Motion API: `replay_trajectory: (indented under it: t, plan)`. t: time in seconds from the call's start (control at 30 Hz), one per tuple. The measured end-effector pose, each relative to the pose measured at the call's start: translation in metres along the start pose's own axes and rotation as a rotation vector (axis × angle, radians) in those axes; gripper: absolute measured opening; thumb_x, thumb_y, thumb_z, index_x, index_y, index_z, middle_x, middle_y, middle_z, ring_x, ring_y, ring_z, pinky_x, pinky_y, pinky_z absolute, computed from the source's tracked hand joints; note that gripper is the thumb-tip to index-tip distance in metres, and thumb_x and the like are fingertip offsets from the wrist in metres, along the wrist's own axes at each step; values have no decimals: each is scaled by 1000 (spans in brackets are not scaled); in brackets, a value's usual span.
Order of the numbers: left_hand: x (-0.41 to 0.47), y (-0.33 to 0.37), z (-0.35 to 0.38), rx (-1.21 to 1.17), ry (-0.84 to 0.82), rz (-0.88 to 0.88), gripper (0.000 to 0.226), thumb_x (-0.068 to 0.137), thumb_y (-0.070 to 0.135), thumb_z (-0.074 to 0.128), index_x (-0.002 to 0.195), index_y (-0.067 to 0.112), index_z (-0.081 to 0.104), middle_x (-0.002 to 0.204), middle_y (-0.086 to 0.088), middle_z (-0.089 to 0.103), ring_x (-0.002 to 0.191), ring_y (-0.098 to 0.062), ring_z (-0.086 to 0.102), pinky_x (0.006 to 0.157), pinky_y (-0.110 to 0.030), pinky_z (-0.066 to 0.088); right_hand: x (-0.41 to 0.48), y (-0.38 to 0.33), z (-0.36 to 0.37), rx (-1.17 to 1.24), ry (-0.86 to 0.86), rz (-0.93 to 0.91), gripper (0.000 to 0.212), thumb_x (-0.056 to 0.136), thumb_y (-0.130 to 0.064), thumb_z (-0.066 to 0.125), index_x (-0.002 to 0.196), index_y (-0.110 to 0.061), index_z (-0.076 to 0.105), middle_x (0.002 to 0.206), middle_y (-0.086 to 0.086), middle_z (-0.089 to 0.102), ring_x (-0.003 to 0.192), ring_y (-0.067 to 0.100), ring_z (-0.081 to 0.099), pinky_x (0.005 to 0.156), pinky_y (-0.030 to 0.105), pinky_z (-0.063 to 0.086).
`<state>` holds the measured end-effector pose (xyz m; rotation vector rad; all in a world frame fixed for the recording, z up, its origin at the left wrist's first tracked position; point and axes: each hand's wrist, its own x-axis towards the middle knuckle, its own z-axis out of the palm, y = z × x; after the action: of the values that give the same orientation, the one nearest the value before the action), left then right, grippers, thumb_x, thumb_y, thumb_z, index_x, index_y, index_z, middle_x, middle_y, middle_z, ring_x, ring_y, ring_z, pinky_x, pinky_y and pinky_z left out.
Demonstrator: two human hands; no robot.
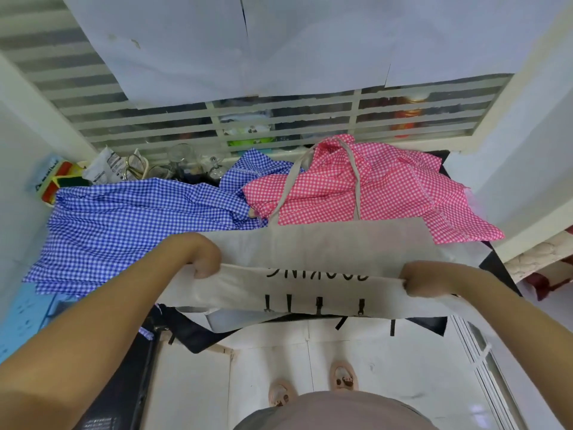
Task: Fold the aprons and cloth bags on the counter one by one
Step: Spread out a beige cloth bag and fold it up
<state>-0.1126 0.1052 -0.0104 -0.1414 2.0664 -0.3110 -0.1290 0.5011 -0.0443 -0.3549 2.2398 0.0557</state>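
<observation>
Fingers of left hand (203, 263) curled tight, gripping cloth bag (325, 243) at left edge; right hand (418, 282) likewise at right. Bag stretched over bench (494, 263), long axis left-right, handles pointing away onto pink apron (387, 187).

- The cloth bag (325, 243) lies on the counter (496, 263), at its front edge.
- Left of the bag lies one apron (124, 218).
- Behind the bag lies another apron (387, 187), under the bag's handles (290, 187).
</observation>
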Motion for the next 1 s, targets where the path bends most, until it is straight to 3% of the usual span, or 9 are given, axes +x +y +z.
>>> replay_trajectory:
  t: [0.07,0.2,0.3,0.37,0.47,0.8,0.87,0.93,1.0]
  plan:
    - [2,-10,-6,49,13,-8,37,89,-1,46,125,-8,53,105,-12,49,80,-20,52,71,-25,39,-1,5,-14,-3,12,40,10,79,-4,42,75,-11,48,77,2,49,70,18,43,60,27,31]
    - [18,-29,1,-112,127,-19,37,90,3,48,126,-6,53,119,-19,53,118,-31,53,85,-30,41,-5,17,-44,3,120,83,20,90,-4,43,82,-12,60,84,0,56,72,13,51,57,17,36]
    - [32,-44,8,-347,416,18,31,90,12,50,117,1,62,120,-15,60,112,-28,56,86,-28,42,4,33,-55,71,463,93,28,97,-9,44,120,-9,60,120,6,59,108,20,54,86,22,38]
    - [45,-51,13,-409,543,29,27,89,10,52,110,2,67,115,-17,64,108,-29,58,86,-30,43,18,42,-52,138,634,73,27,97,-11,48,122,-6,59,123,10,59,112,24,53,92,25,36]
    - [61,-46,22,-456,592,38,25,90,10,52,108,2,67,113,-17,65,107,-31,59,86,-32,43,46,51,-39,256,659,37,27,94,-5,51,119,-1,60,122,16,60,110,30,55,94,33,38]
    - [89,-33,50,-663,791,-68,28,97,21,46,98,2,65,99,-17,68,95,-34,62,78,-38,45,89,54,-26,344,703,38,20,94,-7,54,106,1,67,108,18,66,98,32,59,90,36,42]
    - [93,-26,49,-637,786,-157,27,97,22,43,105,5,63,107,-15,66,101,-32,60,86,-38,44,94,53,-27,379,747,40,20,93,-6,55,108,3,66,108,19,66,99,34,60,91,38,42]
    - [95,-15,45,-578,779,-262,29,93,14,45,120,8,56,123,-15,58,118,-33,51,103,-46,34,99,53,-27,398,774,28,18,93,-6,56,104,2,67,103,18,67,94,32,60,87,37,43]
    - [96,-1,43,-584,963,-209,42,84,1,50,126,3,51,128,-22,50,124,-40,43,108,-60,24,106,56,-27,395,772,14,16,92,-8,57,100,1,67,97,17,68,88,30,60,82,35,43]
